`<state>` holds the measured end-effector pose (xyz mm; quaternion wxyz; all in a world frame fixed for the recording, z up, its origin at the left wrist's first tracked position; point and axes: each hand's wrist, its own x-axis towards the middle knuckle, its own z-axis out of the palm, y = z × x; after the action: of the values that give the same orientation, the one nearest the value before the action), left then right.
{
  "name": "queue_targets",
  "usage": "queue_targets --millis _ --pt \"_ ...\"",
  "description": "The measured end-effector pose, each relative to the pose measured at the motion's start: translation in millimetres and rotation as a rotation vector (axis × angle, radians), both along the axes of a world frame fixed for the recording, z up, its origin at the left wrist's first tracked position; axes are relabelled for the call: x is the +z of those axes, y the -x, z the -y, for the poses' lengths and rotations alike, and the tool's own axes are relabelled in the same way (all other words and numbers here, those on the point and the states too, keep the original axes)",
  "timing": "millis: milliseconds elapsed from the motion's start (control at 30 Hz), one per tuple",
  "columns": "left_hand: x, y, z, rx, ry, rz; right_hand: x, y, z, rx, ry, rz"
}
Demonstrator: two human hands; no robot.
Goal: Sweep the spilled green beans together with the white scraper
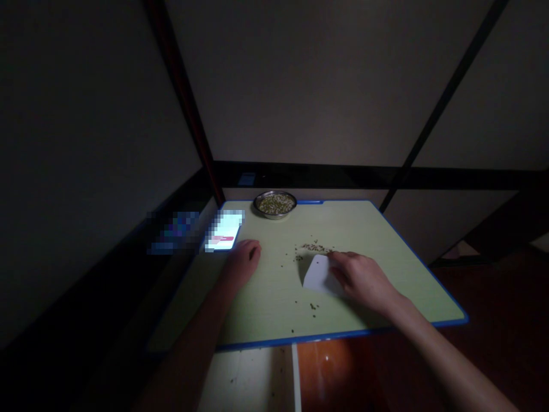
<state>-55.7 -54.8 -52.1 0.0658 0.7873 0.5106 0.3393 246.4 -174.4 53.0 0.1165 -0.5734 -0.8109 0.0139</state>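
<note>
My right hand grips a white card by its right side, with thumb and fingers closed on it. The card is tilted over the light green tabletop, and a small dark speck lies on it. Just beyond its upper edge is a scatter of small brown seed-like bits. A few more bits lie nearer the front edge. Resting on the table to the left, my left hand is curled into a loose fist, and nothing shows in it.
A metal bowl of pale and greenish seed-like pieces stands at the back. A lit phone lies by the left edge. An open drawer with a few specks sits below the blue front rim. Walls close in behind and left.
</note>
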Motion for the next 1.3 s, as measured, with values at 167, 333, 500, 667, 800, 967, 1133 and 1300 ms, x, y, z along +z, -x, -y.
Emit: queue_targets --millis 167,333,500,667,800,967,1133,1300 --pt "-0.6 1 0 -0.002 -0.003 0.009 -0.3 -3 -10 0.009 -0.013 0.010" --pt "-0.5 0 -1 0.008 -0.006 0.015 1.1 7 -10 0.091 0.010 -0.011" --pt "-0.6 0 0 -0.005 0.006 0.037 4.2 30 -12 0.176 0.005 0.001" --pt "-2.1 1 -1 -0.014 -0.004 0.035 11.1 46 -12 0.306 0.047 0.003" --pt "-1.9 1 -1 0.000 -0.011 0.027 15.0 48 -8 0.408 0.070 0.001" --pt "-1.5 2 -1 -0.010 -0.003 0.012 18.7 44 -2 0.499 0.102 -0.029" --pt "-0.6 1 0 -0.008 0.006 0.018 26.0 39 6 0.546 0.134 -0.041" --pt "2.1 0 1 0.006 0.004 0.024 29.0 32 13 0.575 0.145 -0.057"
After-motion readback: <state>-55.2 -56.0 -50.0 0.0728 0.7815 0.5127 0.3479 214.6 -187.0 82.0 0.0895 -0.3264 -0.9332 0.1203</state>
